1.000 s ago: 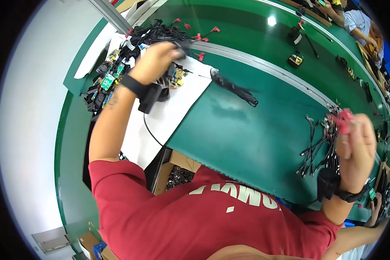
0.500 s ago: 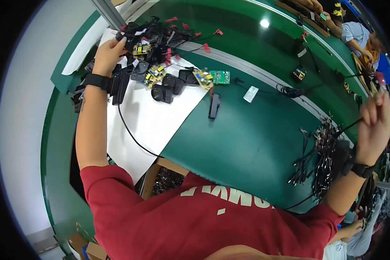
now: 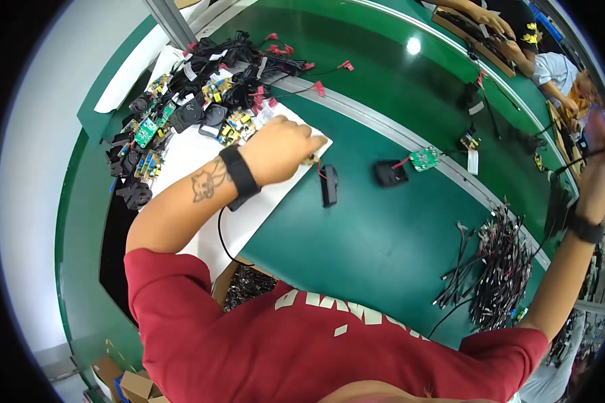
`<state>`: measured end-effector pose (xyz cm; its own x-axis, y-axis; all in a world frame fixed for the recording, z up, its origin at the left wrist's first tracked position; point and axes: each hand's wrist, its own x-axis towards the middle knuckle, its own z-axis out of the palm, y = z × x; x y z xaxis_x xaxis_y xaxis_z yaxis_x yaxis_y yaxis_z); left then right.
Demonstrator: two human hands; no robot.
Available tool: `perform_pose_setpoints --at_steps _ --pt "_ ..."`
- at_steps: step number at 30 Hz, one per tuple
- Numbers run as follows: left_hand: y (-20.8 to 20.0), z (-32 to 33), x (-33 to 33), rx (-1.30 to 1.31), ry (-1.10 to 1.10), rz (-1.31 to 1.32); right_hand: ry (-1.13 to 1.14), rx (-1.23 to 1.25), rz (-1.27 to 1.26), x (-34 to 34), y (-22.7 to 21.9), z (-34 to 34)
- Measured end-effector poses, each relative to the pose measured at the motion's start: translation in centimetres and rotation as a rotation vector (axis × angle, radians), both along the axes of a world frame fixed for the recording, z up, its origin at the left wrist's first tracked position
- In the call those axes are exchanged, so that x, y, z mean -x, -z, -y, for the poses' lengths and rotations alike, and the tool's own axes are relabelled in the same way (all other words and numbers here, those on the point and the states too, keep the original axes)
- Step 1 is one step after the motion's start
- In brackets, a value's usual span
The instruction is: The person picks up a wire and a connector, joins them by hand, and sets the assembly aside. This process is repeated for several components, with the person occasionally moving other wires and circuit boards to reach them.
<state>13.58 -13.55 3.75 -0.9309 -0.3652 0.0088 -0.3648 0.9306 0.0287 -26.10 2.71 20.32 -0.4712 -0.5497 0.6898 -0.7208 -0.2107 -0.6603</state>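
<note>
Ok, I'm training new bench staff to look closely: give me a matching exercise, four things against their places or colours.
1. Left hand
2. Right hand
3. Heap of thin cables
4. Shirt

A. Dark red
B. Near the picture's far right edge
C. On the green surface, left of the right forearm
D. Partly covering the white sheet from view

Pairs: 1-D; 2-B; 3-C; 4-A

Electronics workshop: green conveyor (image 3: 376, 64), circuit boards (image 3: 144, 133), heaped cables (image 3: 501, 269).

green table (image 3: 343, 248), white sheet (image 3: 257, 216), black cables (image 3: 501, 275)
</note>
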Motion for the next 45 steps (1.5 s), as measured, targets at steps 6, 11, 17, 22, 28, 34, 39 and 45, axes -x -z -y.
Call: perform_pose_setpoints --at_steps 6,11,17,22,28,34,39,45 --pt "-2.5 -1.4 -4.1 -0.165 0.154 -0.053 -0.15 -0.378 0.821 13.7 10.9 1.1" --pt "-6.0 0.1 -10.8 0.117 -0.179 0.451 -0.103 -0.277 0.674 28.4 13.1 2.8" --pt "-5.9 4.0 -8.8 0.329 -0.403 0.467 0.19 -0.918 -0.054 20.7 16.7 3.7" --pt "-3.4 3.2 -2.4 -0.176 -0.542 0.429 -0.155 -0.934 -0.523 3.5 12.0 1.0" --pt "-3.6 -3.0 -6.7 -0.487 -0.208 0.042 -0.503 -1.099 -0.513 -9.3 7.6 -3.5" --pt "-5.5 -5.4 -12.7 -0.179 -0.2 0.313 -0.73 -1.063 -0.621 -15.3 7.4 -4.0" --pt "-6.4 -2.8 -12.5 -0.133 -0.342 0.203 -0.756 -1.063 -0.695 -16.9 8.0 -3.3" --pt "-3.2 5.2 -4.4 0.116 -0.625 0.044 -0.813 -1.024 -0.76 -18.6 8.5 -3.4"
